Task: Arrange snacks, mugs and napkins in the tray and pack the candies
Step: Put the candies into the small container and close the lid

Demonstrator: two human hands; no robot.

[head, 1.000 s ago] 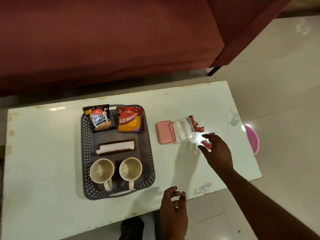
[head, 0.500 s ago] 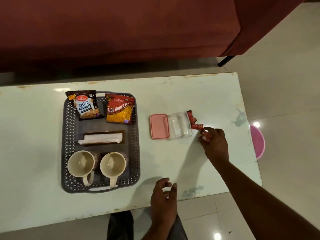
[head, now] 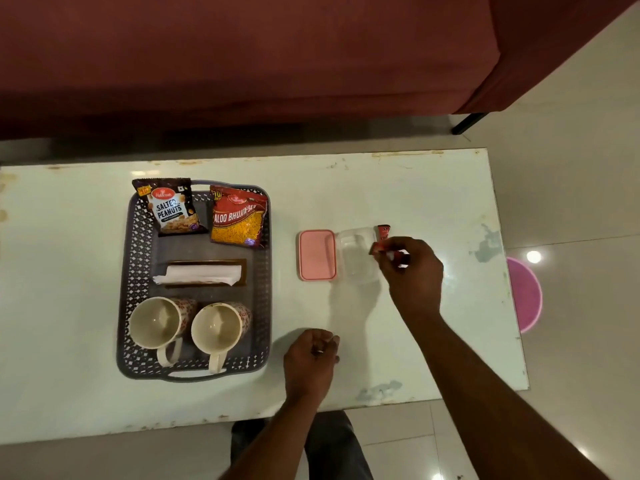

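Note:
A grey perforated tray [head: 138, 258] holds a salted peanuts packet [head: 169, 209], an aloo bhujia packet [head: 239, 216], folded white napkins [head: 197, 274] on a brown holder, and two cream mugs [head: 157, 322] [head: 218, 329]. To its right lie a pink lid [head: 317, 254] and a clear plastic box [head: 356, 254]. My right hand [head: 412, 271] pinches red candies [head: 375, 249] at the box's right edge. One more red candy [head: 383, 232] lies just behind. My left hand [head: 310, 358] rests loosely curled on the table, holding nothing.
The pale table [head: 415, 188] stands in front of a dark red sofa [head: 242, 64] with a black leg [head: 467, 123]. A pink round object [head: 524, 296] sits on the tiled floor past the table's right edge. My legs show below the near edge.
My right hand closed on red candies beside the box and lifted them toward the box's edge. My left hand curled in over the table. The camera view shifted.

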